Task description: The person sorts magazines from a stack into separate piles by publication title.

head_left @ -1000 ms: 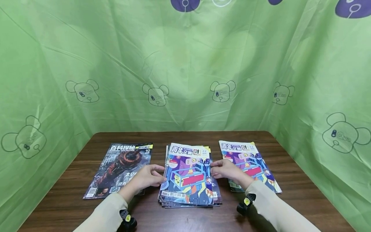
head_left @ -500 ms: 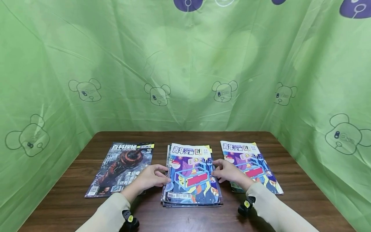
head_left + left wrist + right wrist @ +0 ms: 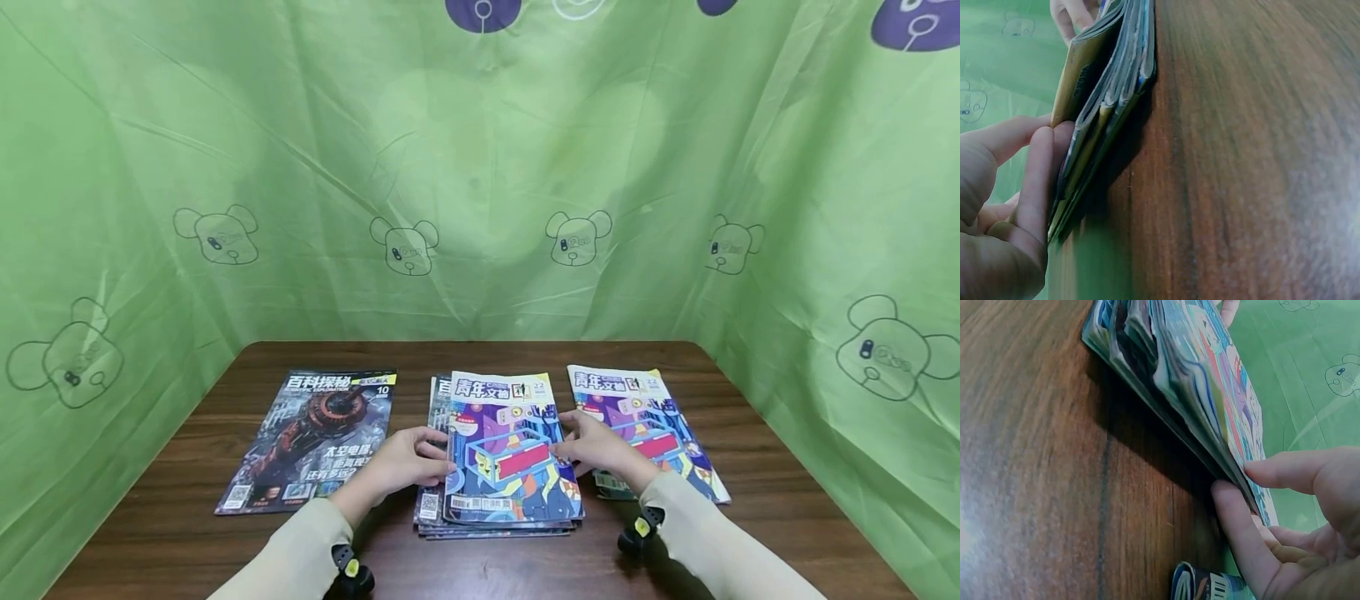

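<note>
A purple and blue magazine with a white title band (image 3: 510, 492) tops a stack of several magazines in the middle of the table. My left hand (image 3: 408, 462) pinches its left edge; in the left wrist view the fingertips (image 3: 1041, 140) meet at its spine, which sits raised off the ones below. On the opposite side my right hand (image 3: 600, 447) grips the right edge, with thumb and finger on either face in the right wrist view. Beneath, the dark magazines (image 3: 429, 504) show along the left, offset from the top one.
Left of the stack lies a dark magazine (image 3: 322, 421) with a red-black ring picture. At the right lies another purple magazine (image 3: 693, 475), partly covered by the right hand and forearm. Green curtain (image 3: 480, 275) surrounds the brown wooden table (image 3: 480, 571).
The top magazine has slid right across the stack, uncovering the dark ones along the left. My left hand has followed it rightward; the right hand has shifted slightly right.
</note>
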